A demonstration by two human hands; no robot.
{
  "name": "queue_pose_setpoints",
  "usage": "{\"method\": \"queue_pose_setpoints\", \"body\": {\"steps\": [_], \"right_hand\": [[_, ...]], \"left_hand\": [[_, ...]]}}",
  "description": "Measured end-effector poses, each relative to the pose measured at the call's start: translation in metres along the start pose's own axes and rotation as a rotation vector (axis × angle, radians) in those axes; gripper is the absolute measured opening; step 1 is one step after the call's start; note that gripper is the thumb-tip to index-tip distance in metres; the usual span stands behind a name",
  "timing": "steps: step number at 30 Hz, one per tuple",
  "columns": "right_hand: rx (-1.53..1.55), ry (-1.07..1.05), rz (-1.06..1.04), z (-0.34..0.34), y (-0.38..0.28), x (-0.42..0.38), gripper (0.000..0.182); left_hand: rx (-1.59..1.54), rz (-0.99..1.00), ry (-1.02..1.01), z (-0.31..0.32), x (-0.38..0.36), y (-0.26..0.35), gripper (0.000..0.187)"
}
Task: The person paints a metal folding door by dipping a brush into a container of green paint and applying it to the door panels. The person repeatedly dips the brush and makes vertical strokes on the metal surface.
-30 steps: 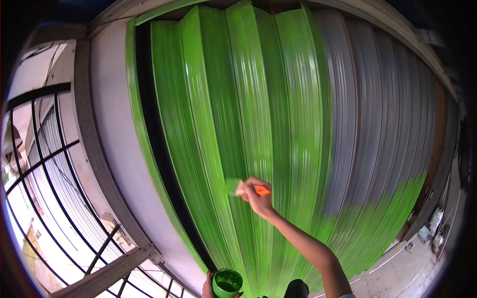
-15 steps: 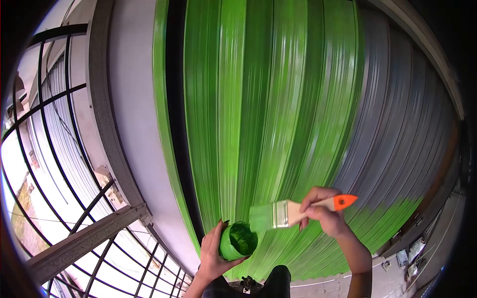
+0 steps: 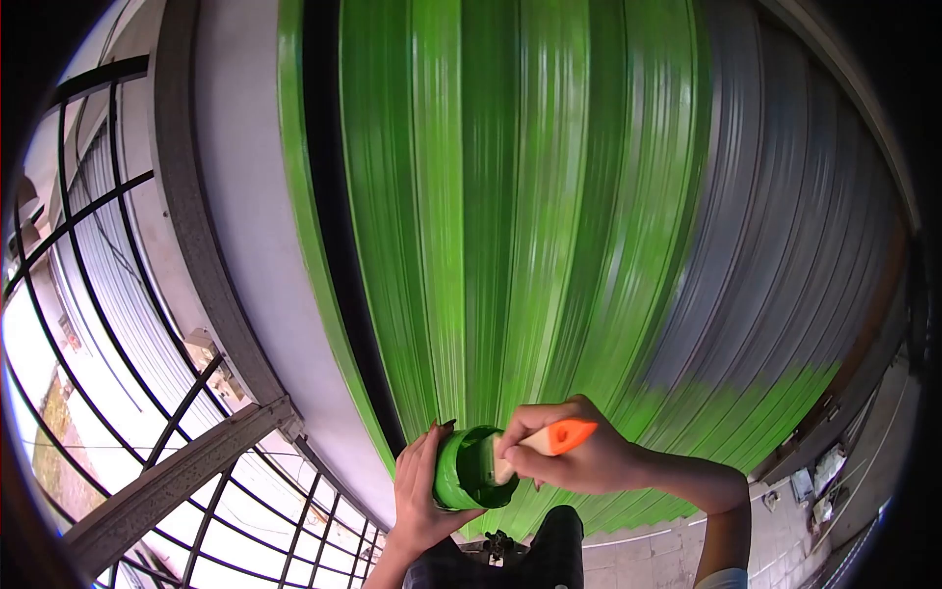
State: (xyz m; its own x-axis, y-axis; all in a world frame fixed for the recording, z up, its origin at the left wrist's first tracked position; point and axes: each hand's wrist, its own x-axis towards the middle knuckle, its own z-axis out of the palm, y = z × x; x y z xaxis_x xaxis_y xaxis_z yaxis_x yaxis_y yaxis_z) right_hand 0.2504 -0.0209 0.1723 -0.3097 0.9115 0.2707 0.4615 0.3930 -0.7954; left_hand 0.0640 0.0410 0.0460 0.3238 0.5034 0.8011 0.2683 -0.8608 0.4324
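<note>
Apparently to keep the paint within easy reach, the left hand (image 3: 417, 491) wraps its fingers around a round, green-smeared cup (image 3: 448, 476) at six o'clock, mouth toward the right hand (image 3: 594, 456), whose fingers pinch a flat, pale-wood paintbrush with an orange handle end (image 3: 571, 434), bristle end inside the rim. Toward twelve o'clock the ribbed green metal panel (image 3: 491, 226) offers open room, edged at ten by a black upright strip (image 3: 330, 187), while dark-trousered legs (image 3: 556, 552) crowd six o'clock.

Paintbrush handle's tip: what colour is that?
The paintbrush handle's tip is bright orange, best seen in the head view.
</note>
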Motion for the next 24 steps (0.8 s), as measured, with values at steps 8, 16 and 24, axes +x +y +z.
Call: {"method": "queue_pose_setpoints", "body": {"steps": [8,16,24], "right_hand": [[-0.25,-0.053,-0.149,0.01,-0.002,0.004,0.014],[-0.334,0.018,-0.241,0.021,0.004,-0.001,0.019],[-0.364,0.01,-0.27,0.024,0.005,-0.005,0.028]], "left_hand": [[-0.03,0.057,0.076,-0.001,-0.004,0.006,0.099],[-0.06,0.058,0.119,0.0,-0.007,0.011,0.091],[-0.038,0.111,0.125,0.0,-0.005,0.014,0.089]]}}
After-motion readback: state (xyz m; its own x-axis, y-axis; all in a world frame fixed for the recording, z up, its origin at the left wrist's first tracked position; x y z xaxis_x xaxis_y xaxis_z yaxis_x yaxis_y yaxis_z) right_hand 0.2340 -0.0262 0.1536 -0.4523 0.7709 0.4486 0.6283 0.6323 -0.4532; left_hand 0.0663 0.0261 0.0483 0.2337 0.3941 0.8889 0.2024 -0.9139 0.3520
